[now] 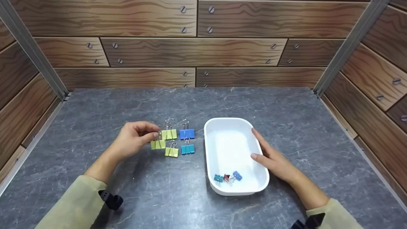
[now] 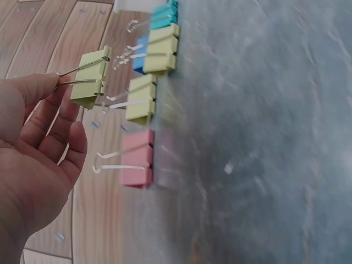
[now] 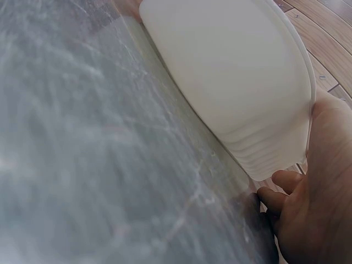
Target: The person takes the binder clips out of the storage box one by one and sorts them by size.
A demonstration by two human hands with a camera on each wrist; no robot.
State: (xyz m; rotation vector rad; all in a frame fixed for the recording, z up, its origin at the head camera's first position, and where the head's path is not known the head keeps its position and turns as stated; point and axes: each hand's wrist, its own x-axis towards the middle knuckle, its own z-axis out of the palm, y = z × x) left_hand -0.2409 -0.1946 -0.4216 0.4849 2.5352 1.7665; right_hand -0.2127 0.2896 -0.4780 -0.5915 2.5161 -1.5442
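My left hand pinches a yellow-green binder clip by its wire handles, between thumb and fingertips. Close by are two more yellow-green clips, a blue clip and a teal clip. A pink clip shows in the left wrist view; the left hand seems to hide it from the head view. My right hand holds the right side of a white plastic tub, thumb over its rim and other fingers along the outside. Small teal, red and blue clips lie in the tub's near end.
The grey marbled tabletop extends around the clips and tub. Wood-patterned panels enclose the back and both sides, with metal posts at the rear corners.
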